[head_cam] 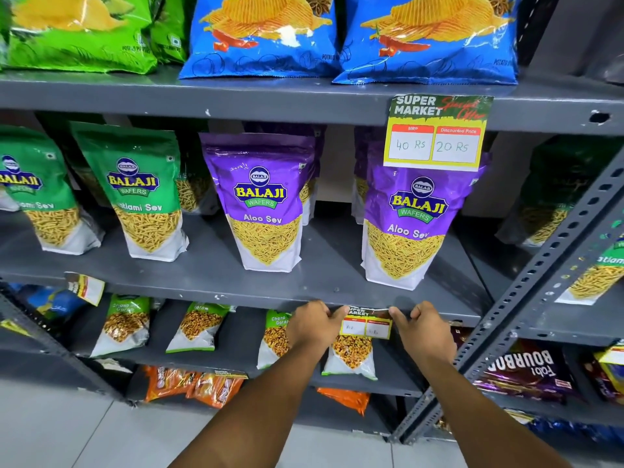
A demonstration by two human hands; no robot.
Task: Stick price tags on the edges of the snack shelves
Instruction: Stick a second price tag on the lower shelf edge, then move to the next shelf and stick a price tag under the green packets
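Note:
A yellow price tag [366, 324] with a green "SUPER MARKET" header lies against the front edge of the grey middle shelf [209, 293]. My left hand [312, 327] pinches its left top corner and my right hand [423, 327] pinches its right top corner. A larger tag of the same kind [435, 133], marked 40 Rs and 20 Rs, hangs from the edge of the upper shelf [236, 103]. A third tag [86, 288] hangs tilted on the middle shelf's edge at the left.
Purple Aloo Sev pouches [266, 204] and green Sev pouches [141, 194] stand on the middle shelf. Blue and green chip bags fill the top shelf. Chana packets [126, 324] sit below. A perforated grey upright [540, 288] slants at the right, with biscuit packs [526, 369] beyond.

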